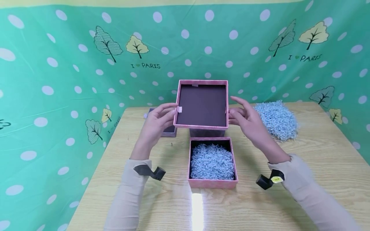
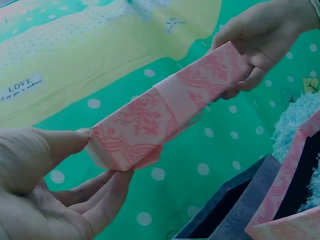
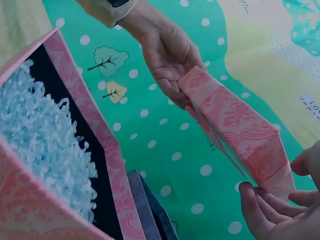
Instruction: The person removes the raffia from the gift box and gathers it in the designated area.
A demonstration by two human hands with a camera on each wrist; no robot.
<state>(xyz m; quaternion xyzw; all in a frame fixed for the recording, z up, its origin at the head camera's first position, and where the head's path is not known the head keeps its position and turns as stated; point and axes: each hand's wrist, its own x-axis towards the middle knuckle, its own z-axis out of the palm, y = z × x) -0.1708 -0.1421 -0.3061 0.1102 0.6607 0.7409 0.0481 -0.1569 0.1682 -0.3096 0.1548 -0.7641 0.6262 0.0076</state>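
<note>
A pink patterned lid [image 1: 201, 104] with a dark inside is held in the air between both hands, its inside facing the head camera. My left hand [image 1: 154, 123] grips its left edge, thumb and fingers on the rim; the left wrist view shows the lid's pink side [image 2: 145, 117] pinched there. My right hand [image 1: 251, 125] holds the right edge, index finger raised; in the right wrist view the fingers [image 3: 265, 210] touch the lid's end. Below the lid stands a pink box [image 1: 213, 183] filled with light blue paper shreds [image 1: 212, 162].
Behind the pink box is a dark box [image 1: 207, 132], partly hidden by the lid. Another dark tray-like piece [image 1: 169, 131] lies behind my left hand. A heap of blue shreds [image 1: 276, 120] lies at the back right of the wooden table [image 1: 260, 208], before a green dotted cloth [image 1: 185, 57].
</note>
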